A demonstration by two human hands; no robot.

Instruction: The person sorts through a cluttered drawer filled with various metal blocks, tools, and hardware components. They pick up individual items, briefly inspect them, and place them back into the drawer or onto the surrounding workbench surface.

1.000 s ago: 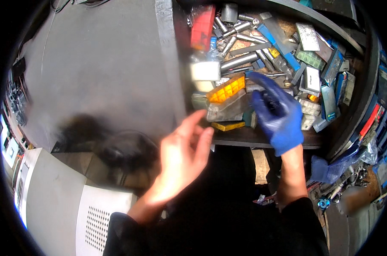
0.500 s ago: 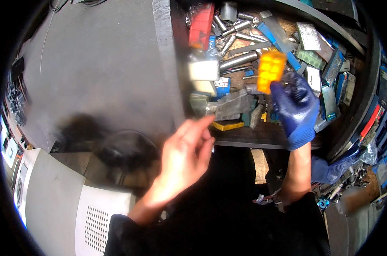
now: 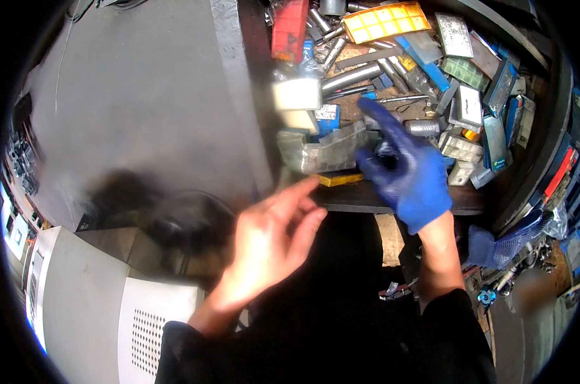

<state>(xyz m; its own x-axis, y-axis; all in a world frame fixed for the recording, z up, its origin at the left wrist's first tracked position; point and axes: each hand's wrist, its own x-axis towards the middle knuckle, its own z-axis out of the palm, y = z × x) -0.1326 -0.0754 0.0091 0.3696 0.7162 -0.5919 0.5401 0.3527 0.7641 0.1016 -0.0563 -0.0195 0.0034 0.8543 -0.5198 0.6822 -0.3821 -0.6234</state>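
Bare, my left hand (image 3: 272, 235) hovers by the drawer's near edge, index finger stretched out and the other fingers loosely bent, holding nothing. My right hand (image 3: 410, 171) wears a blue coated glove. It reaches over the drawer with thumb and index finger spread apart and nothing between them. Beside its thumb stands a translucent compartment case (image 3: 335, 148), and a flat yellow case (image 3: 338, 180) lies just below that. An orange-yellow compartment box (image 3: 387, 22) rests on the metal tools at the back. The palm hides part of the drawer's contents.
The drawer (image 3: 475, 203) also holds a red case (image 3: 289, 31), a white box (image 3: 296, 95), a steel rod (image 3: 351, 79), a blue bar (image 3: 424, 63) and a green translucent case (image 3: 464, 73). A grey metal surface (image 3: 143, 96) lies left. A dark blue glove (image 3: 482, 246) hangs at right.
The orange-yellow box has left my right hand and now lies at the back of the drawer. My right hand has come left and nearer, its fingers opened. My left hand barely moved.
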